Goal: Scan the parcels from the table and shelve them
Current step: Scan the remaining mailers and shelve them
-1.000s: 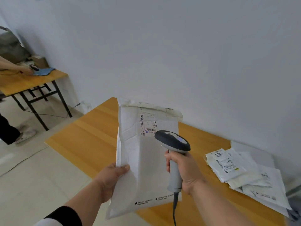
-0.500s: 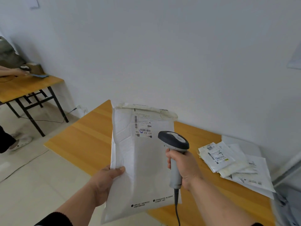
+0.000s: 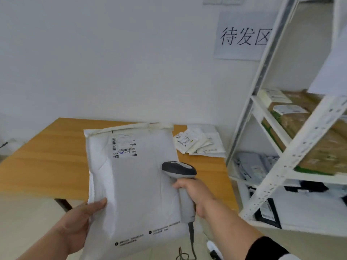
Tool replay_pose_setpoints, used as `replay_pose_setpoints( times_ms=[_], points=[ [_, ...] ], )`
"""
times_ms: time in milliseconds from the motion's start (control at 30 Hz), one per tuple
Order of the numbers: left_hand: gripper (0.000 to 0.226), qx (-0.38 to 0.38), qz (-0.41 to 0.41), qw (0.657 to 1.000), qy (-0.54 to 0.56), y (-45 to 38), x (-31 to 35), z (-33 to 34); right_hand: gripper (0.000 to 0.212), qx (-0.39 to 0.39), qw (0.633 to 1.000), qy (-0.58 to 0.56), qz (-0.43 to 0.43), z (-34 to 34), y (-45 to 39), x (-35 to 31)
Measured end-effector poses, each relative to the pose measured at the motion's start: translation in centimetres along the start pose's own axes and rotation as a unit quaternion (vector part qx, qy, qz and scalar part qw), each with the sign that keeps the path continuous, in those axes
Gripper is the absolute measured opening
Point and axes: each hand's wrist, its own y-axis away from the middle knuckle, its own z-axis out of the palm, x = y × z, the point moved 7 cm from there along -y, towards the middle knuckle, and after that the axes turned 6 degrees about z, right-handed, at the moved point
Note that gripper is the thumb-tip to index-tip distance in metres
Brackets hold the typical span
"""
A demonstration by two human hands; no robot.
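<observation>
A large white padded parcel stands upright in front of me, its barcode label near the top. My left hand grips its lower left edge, thumb on the front. My right hand grips the handle of a grey barcode scanner, whose dark head sits over the parcel's right half below the label. Several small white parcels lie in a loose pile on the wooden table behind. A white metal shelf unit stands at the right.
The shelf unit holds brown cardboard boxes on its middle level, grey bags beside them and dark packets below. A paper sign hangs on the white wall. The scanner's cable trails down toward the floor.
The view has swung right: the shelf unit and wall sign have come into sight and the far table at the left has gone. Both hands keep their holds on parcel and scanner.
</observation>
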Motion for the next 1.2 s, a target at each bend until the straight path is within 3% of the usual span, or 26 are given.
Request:
replay_pose_setpoints(
  times_ms=[100, 233, 367, 500, 600, 700, 767, 933, 1200],
  points=[
    [0.044, -0.04, -0.019, 0.998, -0.032, 2.6, -2.3, 2.8, 0.025, 0.019, 0.999, -0.031, 0.016, -3.4, 4.3, 3.7],
    [0.045, -0.09, -0.047, 0.989, -0.106, 5.7, -4.1, 8.3, 0.045, 0.049, 0.996, -0.067, 0.035, -8.7, 9.4, 7.5],
    [0.053, -0.111, -0.072, 0.979, -0.153, 8.5, -7.1, 14.2, 0.016, 0.06, 0.992, -0.095, 0.047, -14.5, 13.7, 11.4],
    [0.066, -0.163, -0.106, 0.956, -0.217, 11.8, -11.2, 21.2, 0.019, 0.07, 0.99, -0.114, 0.05, -20.4, 17.8, 15.2],
    [0.07, -0.226, -0.052, 0.925, -0.301, 14.7, -14.2, 27.7, 0.021, 0.092, 0.987, -0.126, 0.037, -25.9, 21.2, 18.4],
    [0.095, -0.285, 0.026, 0.895, -0.341, 17.9, -18.3, 35.4, 0.032, 0.138, 0.981, -0.129, 0.041, -33.1, 25.1, 22.1],
    [0.08, -0.318, 0.056, 0.884, -0.337, 20.3, -21.7, 40.5, 0.036, 0.174, 0.973, -0.148, 0.041, -38.2, 27.9, 24.6],
    [0.04, -0.363, -0.034, 0.875, -0.319, 23.6, -30.6, 50.4, 0.009, 0.26, 0.947, -0.184, 0.031, -49.4, 34.1, 29.2],
    [0.051, -0.393, -0.064, 0.862, -0.314, 25.3, -38.2, 64.7, 0.011, 0.333, 0.908, -0.252, 0.025, -62.6, 37.1, 32.4]
  ],
)
